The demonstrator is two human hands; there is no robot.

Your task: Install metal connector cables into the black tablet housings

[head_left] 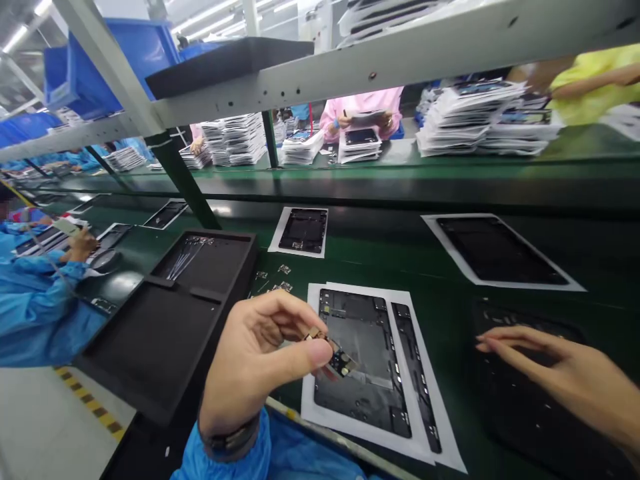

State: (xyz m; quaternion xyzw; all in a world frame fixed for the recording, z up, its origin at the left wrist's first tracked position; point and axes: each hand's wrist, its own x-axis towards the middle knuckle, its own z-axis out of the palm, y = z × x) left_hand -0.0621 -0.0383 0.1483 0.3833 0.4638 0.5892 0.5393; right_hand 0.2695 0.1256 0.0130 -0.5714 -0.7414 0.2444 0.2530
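My left hand (270, 347) pinches a small circuit board (341, 361) between thumb and fingertips, tilted in the air. Below and beyond it lies a black tablet housing (357, 400) on white sheets (320, 417), with a narrow black strip (417, 373) along its right side. My right hand (555, 367) hovers over a dark tray (520, 413) dotted with tiny bright specks. Its thumb and forefinger are pressed together; anything between them is too small to make out. Several small circuit boards (284, 269) lie loose on the green bench just past my left hand.
A black foam tray (150, 347) with two compartments stands at my left, thin cables (186, 260) in its far one. More housings (303, 230) on paper lie farther back. A metal shelf beam (350, 73) crosses overhead. A co-worker's blue sleeve (40, 307) is at far left.
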